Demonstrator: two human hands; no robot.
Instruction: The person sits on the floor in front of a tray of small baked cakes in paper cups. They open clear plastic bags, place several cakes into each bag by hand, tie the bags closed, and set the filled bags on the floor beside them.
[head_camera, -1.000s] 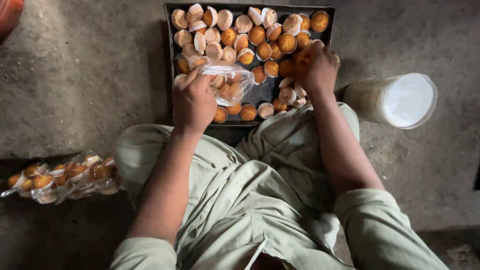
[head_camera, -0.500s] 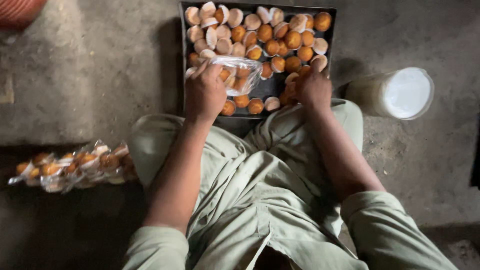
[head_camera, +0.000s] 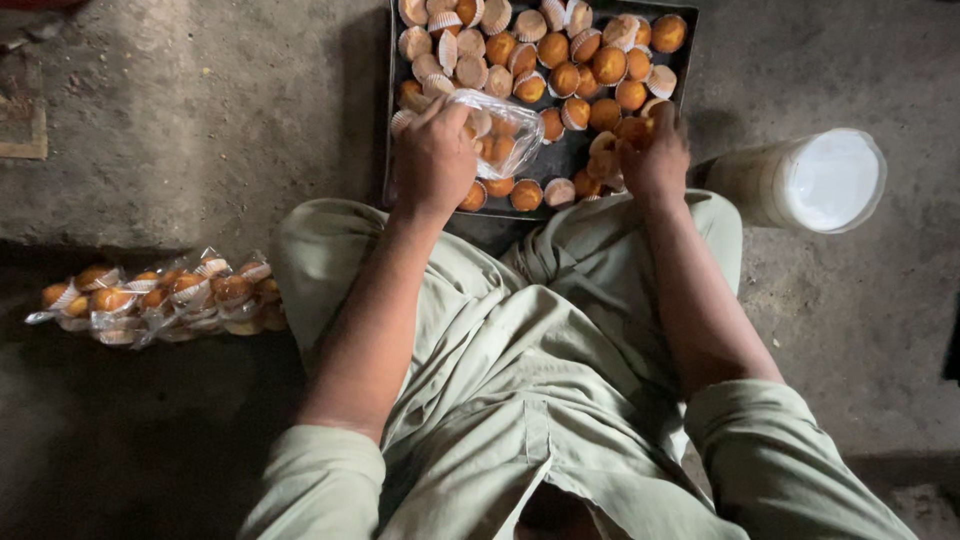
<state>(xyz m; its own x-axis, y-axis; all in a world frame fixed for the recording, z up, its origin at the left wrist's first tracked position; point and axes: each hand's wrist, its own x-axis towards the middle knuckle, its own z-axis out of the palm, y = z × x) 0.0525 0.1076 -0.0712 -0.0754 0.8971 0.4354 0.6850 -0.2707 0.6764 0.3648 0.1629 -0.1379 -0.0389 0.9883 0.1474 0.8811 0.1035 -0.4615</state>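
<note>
- Cupcakes (head_camera: 560, 75), small and golden in pale paper cups, lie loose and crowded on a dark baking tray (head_camera: 392, 150) that rests on the floor in front of the seated person's knees.
- Left hand (head_camera: 435, 160) is closed around the mouth of a clear plastic bag (head_camera: 500, 125), holding it over the near left part of the tray; a few cupcakes already show through the film.
- Right hand (head_camera: 655, 155) rests at the near right part of the tray, fingers curled down and pinching around one or two cupcakes; how many exactly is hidden by the fingers.
- Step in hand, as I judge it: filling the bag, with the picking hand gathering its next load and the bag only partly full.
- Next move would call for carrying the pinched cupcakes across to the bag without crushing the paper cups, while the bag's mouth is kept wide enough to take them.
- Filled bags (head_camera: 165, 295) of the same cupcakes lie in a heap on the floor well to the person's left.
- White plastic tub (head_camera: 810, 180) lies tilted on the floor just right of the tray, near the right wrist.
</note>
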